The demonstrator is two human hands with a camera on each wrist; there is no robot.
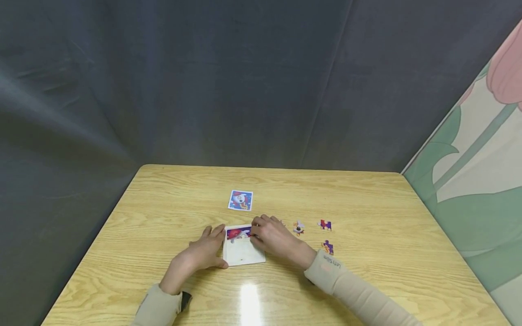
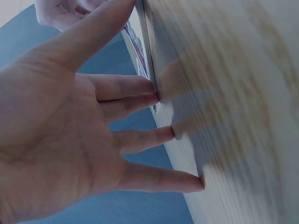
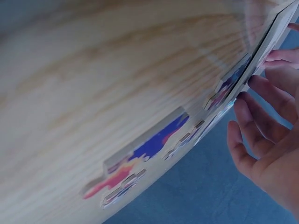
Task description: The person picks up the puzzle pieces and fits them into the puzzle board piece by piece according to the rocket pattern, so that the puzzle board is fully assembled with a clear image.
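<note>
A white puzzle tray lies on the table, with joined red, purple and white puzzle pieces along its far side. My left hand is spread at the tray's left side, its thumb by the near corner and forefinger at the far corner. In the left wrist view its fingers are straight, tips down on the tabletop. My right hand reaches over the tray's far right corner, fingertips on the row of pieces. Its fingers are bent in the right wrist view; whether they pinch a piece I cannot tell.
Loose puzzle pieces lie right of the tray: a grey and orange one, a red and purple one and a purple and orange one. Beyond the tray is a rocket picture card. A dark curtain hangs behind the table.
</note>
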